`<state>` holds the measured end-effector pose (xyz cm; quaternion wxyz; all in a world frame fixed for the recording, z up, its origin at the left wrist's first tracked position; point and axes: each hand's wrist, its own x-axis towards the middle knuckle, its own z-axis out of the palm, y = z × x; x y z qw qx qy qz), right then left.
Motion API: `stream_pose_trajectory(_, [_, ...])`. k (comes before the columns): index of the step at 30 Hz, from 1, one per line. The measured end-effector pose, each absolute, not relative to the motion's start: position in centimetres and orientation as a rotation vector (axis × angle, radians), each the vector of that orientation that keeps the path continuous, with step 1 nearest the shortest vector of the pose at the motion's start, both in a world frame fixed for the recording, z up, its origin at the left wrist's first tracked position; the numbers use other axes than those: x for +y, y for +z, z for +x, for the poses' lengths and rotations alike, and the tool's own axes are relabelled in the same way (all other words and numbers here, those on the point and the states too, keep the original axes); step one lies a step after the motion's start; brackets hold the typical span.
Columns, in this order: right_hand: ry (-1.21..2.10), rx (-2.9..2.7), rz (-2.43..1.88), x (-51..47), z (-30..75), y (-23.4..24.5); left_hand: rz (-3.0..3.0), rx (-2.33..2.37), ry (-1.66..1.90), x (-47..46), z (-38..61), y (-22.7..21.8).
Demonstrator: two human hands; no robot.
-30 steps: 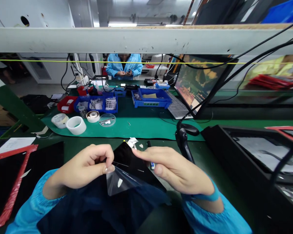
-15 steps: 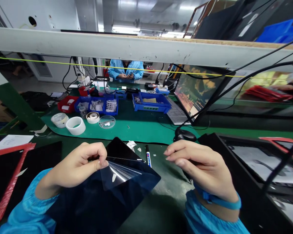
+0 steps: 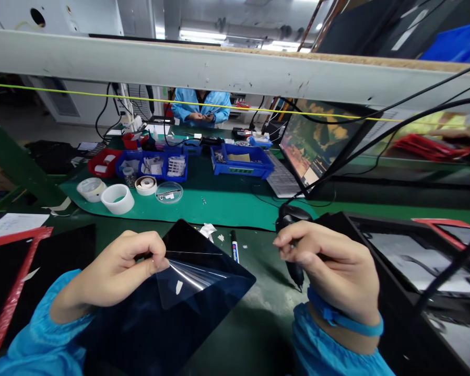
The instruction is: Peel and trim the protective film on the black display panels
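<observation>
My left hand (image 3: 119, 269) pinches a clear protective film (image 3: 184, 292) between thumb and fingers. The film is lifted and curled back from one corner of a dark glossy panel (image 3: 215, 303), and a small pale tab sticks to it. The panel lies tilted in front of me, its near part merging with dark shadow. To the right, my right hand (image 3: 332, 261) is raised above the table, fingers bent in towards the thumb; whether anything small is between them I cannot make out. Behind those fingers is a black electric screwdriver (image 3: 294, 271), tip down, partly hidden by the hand.
A marker (image 3: 235, 248) and white scraps (image 3: 207, 231) lie beyond the panel. Tape rolls (image 3: 117, 199), blue bins (image 3: 241, 163) and a laptop (image 3: 313, 141) stand farther back. Red-edged panels (image 3: 8, 292) lie left, a black frame (image 3: 376, 245) right. A co-worker (image 3: 201, 107) sits opposite.
My right hand has shifted slightly right and its fingers have curled in more. The screwdriver now shows more below the fingers. My left hand keeps its pinch on the film; the view has shifted slightly.
</observation>
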<state>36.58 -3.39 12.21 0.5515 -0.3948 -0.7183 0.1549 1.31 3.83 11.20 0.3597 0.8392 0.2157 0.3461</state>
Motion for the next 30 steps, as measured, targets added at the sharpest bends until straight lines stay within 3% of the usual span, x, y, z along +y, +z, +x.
stream_pose_trajectory(19, [0.588, -1.739, -0.944, -1.8, 33.4, 11.2, 2.157, 0.548, 0.844, 3.5, 2.3, 11.3])
stream_pose_trajectory(30, [1.141, -1.602, -1.076, -0.7, 29.8, 9.4, 2.073, 0.519, 0.716, 3.9, 3.1, 11.4])
